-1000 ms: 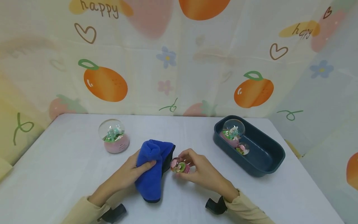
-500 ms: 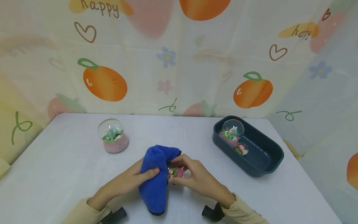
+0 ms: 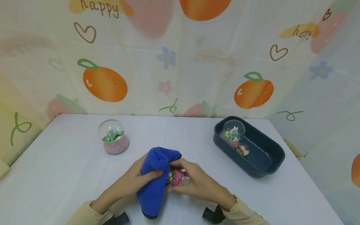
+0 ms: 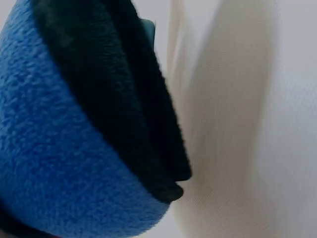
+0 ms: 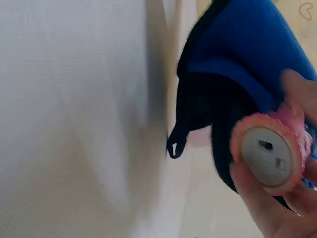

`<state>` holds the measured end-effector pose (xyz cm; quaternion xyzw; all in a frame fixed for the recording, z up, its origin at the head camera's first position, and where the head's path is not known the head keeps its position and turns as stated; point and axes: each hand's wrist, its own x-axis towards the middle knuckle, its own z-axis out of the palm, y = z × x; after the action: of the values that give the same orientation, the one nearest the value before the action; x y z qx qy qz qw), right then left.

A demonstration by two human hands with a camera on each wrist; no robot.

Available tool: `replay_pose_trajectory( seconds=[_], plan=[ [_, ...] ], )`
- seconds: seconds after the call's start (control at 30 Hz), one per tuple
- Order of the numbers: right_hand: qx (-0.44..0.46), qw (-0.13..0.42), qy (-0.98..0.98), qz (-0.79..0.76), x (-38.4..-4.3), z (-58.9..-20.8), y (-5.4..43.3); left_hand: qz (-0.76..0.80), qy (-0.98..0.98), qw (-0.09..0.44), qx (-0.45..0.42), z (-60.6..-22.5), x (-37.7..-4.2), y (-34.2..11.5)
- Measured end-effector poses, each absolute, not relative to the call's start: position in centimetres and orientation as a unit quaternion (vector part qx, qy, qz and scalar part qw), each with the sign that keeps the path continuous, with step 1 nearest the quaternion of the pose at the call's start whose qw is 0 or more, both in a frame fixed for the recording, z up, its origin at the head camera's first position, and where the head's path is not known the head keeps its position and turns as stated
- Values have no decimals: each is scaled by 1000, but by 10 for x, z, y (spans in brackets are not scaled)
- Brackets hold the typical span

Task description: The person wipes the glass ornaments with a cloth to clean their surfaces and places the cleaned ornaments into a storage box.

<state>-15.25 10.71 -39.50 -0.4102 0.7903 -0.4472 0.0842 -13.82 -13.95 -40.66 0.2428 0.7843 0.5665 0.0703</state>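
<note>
In the head view my left hand [image 3: 142, 176] grips a blue cloth [image 3: 153, 193] with dark edging, its thumb lying across the front. A small snow globe [image 3: 177, 178] with a pink base is pinched in my right hand [image 3: 194, 178], its ball end covered by the cloth. The right wrist view shows the globe's round underside [image 5: 267, 154], with a pink scalloped rim and a pale centre, between fingers and thumb. There the blue cloth [image 5: 237, 44] hangs behind it, with a black loop at one corner. Blue cloth [image 4: 74, 134] with black edging fills the left part of the left wrist view.
A larger snow globe [image 3: 115, 137] on a pink base stands on the white table [image 3: 64, 175] at the left. On the right, a dark blue tray [image 3: 265, 170] holds a large snow globe [image 3: 233, 132] and a small one [image 3: 243, 149]. A patterned curtain [image 3: 197, 68] hangs behind.
My right hand has moved left with the small snow globe, bringing its ball end into the cloth. The globe's pink base has turned, and the cloth's lower end has shifted downward.
</note>
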Motion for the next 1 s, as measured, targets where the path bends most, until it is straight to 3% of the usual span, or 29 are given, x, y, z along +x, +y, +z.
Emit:
replay_pose_trajectory(
  seconds=[0.3, 0.73, 1.0],
  plan=[
    [-443, 7, 771, -458, -156, -398, 109, 570, 788, -8, 232, -407, -138, -140],
    [-417, -26, 777, -470, -157, -395, 111, 577, 775, 90, 242, -399, -136, -142],
    [-424, -18, 781, -458, -157, -395, 112, 547, 792, 46, 266, -397, -135, -141]
  ],
)
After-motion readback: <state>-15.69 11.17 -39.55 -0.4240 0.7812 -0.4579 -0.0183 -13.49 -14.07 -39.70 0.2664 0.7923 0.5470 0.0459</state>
